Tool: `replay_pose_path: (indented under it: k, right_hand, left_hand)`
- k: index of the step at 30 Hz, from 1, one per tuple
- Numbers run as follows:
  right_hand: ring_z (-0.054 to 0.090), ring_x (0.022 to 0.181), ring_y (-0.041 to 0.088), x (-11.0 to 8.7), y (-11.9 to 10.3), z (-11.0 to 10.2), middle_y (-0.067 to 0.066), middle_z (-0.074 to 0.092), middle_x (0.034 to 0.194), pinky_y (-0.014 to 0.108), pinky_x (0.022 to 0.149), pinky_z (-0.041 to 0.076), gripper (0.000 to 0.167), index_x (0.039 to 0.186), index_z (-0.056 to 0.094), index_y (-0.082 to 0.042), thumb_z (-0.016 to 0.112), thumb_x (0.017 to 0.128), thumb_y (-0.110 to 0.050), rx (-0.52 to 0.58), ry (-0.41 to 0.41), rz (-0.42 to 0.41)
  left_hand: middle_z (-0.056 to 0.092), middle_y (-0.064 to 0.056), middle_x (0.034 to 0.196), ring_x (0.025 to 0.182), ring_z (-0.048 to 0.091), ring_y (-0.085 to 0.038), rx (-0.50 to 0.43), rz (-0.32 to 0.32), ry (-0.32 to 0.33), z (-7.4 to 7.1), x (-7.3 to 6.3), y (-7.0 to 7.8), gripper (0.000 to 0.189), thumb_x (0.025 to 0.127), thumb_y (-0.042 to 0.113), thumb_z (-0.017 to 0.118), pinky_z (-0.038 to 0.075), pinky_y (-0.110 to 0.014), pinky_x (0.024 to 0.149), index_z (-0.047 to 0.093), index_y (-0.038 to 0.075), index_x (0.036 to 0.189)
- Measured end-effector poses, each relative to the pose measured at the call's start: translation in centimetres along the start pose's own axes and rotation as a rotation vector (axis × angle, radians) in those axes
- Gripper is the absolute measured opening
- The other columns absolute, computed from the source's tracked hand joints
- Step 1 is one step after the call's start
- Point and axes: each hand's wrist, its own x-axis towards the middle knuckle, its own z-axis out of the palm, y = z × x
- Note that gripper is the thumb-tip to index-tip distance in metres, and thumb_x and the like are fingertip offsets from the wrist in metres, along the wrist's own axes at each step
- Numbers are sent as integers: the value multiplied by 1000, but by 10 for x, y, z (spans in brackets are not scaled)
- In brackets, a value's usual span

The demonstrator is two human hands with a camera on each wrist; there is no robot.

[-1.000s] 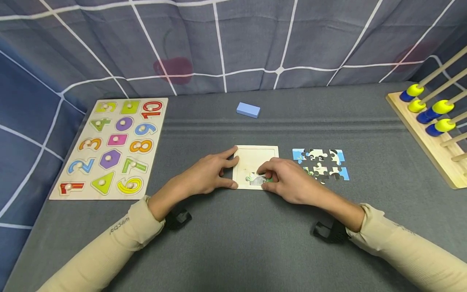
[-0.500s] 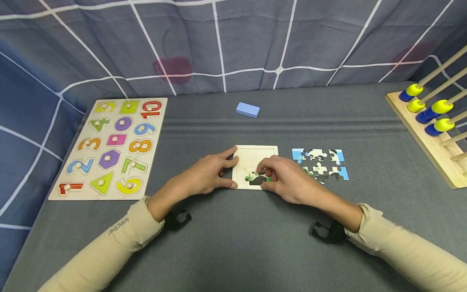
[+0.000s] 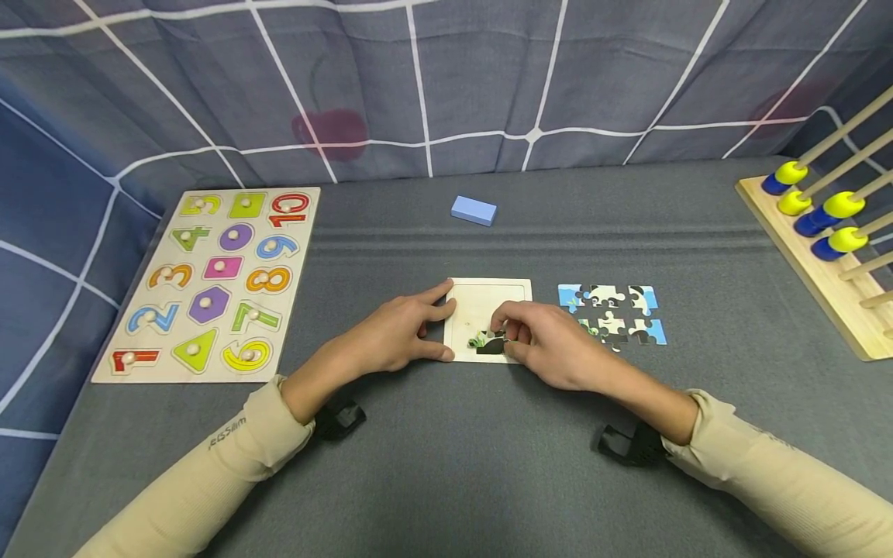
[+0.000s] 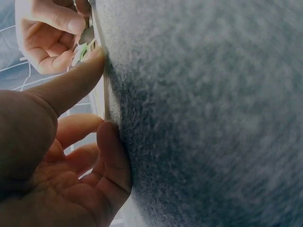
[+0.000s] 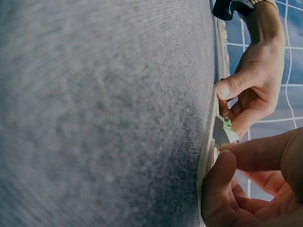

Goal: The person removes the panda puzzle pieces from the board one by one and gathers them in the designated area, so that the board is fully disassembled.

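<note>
A square wooden puzzle tray [image 3: 481,301] lies on the grey cloth in front of the person. The left hand [image 3: 392,332] holds its left side, thumb at the near corner and fingers along the edge up to the far corner. Over the near part of the tray, the right hand [image 3: 558,345] pinches a black, white and green jigsaw piece [image 3: 491,346] between thumb and fingers, which partly cover it. The right wrist view shows this piece [image 5: 219,130] tilted against the tray. Right of the tray lie several loose panda jigsaw pieces [image 3: 605,295], roughly in rows.
At the left lies a number and shape peg board [image 3: 223,291]. A blue block [image 3: 474,210] sits behind the tray. A wooden base with rods and yellow and blue beads [image 3: 812,256] stands at the right. A grey checked curtain [image 3: 474,85] hangs behind.
The piece under the right hand has tipped, its picture going from a pale glare to dark black and green. The right thumb has shifted slightly right. The left hand stays put.
</note>
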Motion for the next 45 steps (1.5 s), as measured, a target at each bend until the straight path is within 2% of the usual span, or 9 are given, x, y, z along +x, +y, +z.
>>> replay_pose_path:
  k: [10,17,26,31,37,45]
  right_hand:
    - [51,64,11,2,0,-2,-4,57,74,32,64,42,19,94,66,-9,64,86,8,48,-17,-11]
    - [51,65,13,0,3,-6,-1,57,77,28,61,43,17,97,66,-6,60,88,8,183,-46,-22]
    - [53,69,16,-6,10,-16,3,59,79,26,61,43,19,98,65,-1,58,87,12,325,-85,14]
    - [54,68,18,-11,14,-22,6,60,79,26,59,44,21,99,65,-1,56,86,12,348,-98,47]
    - [57,71,21,-21,19,-31,6,60,81,27,67,45,17,100,64,-2,58,89,8,359,-93,56]
    - [54,67,18,-34,25,-39,10,61,82,26,60,44,13,103,64,-3,60,92,3,353,-101,60]
  left_hand:
    - [27,-15,159,71,49,-11,2,-2,2,0,0,-1,73,86,29,78,42,-30,71,46,3,146]
    - [28,-15,159,72,49,-11,6,0,3,0,0,-1,73,86,30,78,42,-30,72,46,4,146]
    - [26,-14,160,72,49,-11,6,-11,0,1,0,0,73,86,30,78,42,-30,72,45,4,146]
    - [25,-14,160,70,48,-10,5,-6,4,1,-1,-1,73,86,30,78,42,-31,73,45,4,146]
    - [26,-14,160,70,48,-10,7,-5,5,1,-1,-1,73,86,30,78,41,-31,74,45,4,146]
    - [26,-14,160,71,49,-10,10,-4,6,1,-1,0,73,86,30,78,42,-31,73,46,4,146]
